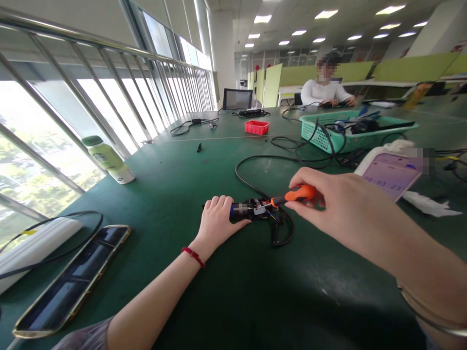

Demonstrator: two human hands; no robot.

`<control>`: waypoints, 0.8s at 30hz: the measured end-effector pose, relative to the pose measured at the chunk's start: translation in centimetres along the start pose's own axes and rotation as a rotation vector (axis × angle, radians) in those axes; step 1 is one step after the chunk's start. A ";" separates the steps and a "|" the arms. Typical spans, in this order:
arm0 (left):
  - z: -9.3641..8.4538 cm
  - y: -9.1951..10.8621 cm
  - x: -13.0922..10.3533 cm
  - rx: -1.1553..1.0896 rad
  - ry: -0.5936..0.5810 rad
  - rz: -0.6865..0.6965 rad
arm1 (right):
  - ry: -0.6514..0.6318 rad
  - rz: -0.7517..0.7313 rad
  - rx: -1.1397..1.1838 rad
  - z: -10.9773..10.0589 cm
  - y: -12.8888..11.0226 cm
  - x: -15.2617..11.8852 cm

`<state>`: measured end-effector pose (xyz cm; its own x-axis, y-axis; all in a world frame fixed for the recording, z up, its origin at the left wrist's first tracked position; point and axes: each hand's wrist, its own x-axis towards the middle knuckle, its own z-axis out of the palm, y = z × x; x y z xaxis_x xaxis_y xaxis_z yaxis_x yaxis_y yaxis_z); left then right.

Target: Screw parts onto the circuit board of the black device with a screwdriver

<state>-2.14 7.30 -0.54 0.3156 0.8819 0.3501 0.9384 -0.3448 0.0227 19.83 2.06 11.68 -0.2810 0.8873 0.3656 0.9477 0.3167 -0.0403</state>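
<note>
1. I have my left grip (219, 216) wrapped over one end of the opened black device (242, 211), pinning it to the surface (164, 180). My right grip (339, 197) is pinched narrow around the orange screwdriver (301, 193).
2. The device lies mid-surface, well in from the left edge, its exposed wired end turned toward the screwdriver's tip.
3. I judge the step in hand to be screwdriver work on the exposed parts. The next move calls for a firm left hold and a straight, light turn, clear of the wires; whether the tip sits in a screw, I can't tell.
4. My count: one device, one screwdriver, one bottle (109, 160) by the left edge, one red tray (257, 127) and one green basket (323, 141) farther off, and two phones: one flat (73, 282) toward the near left corner, one showing a timer (388, 175) at right. The cables overlap too much to count.
</note>
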 end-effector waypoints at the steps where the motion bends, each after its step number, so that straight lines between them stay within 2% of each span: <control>1: 0.0 0.0 0.0 -0.006 0.000 0.000 | -0.013 0.018 -0.007 -0.1 0.0 0.1; 5: 0.1 0.0 0.0 -0.031 0.007 -0.009 | -0.070 0.061 -0.019 -0.3 -0.2 0.3; 7: 0.2 0.0 0.0 -0.026 0.014 -0.010 | -0.048 0.062 -0.031 -0.3 -0.2 0.2; 14: 0.2 0.0 0.0 0.006 0.013 0.001 | -0.032 -0.125 0.058 -0.1 -0.2 -0.4; 21: -0.1 0.1 0.0 -0.006 -0.001 -0.010 | -0.025 0.013 -0.058 -0.2 -0.3 -0.1; 24: 0.0 0.0 0.0 0.007 0.003 -0.004 | -0.040 0.004 -0.042 -0.2 0.0 0.0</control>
<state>-2.09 7.29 -0.55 0.3115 0.8823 0.3529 0.9406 -0.3391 0.0178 19.85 1.96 11.82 -0.2820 0.9016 0.3280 0.9542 0.2992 -0.0022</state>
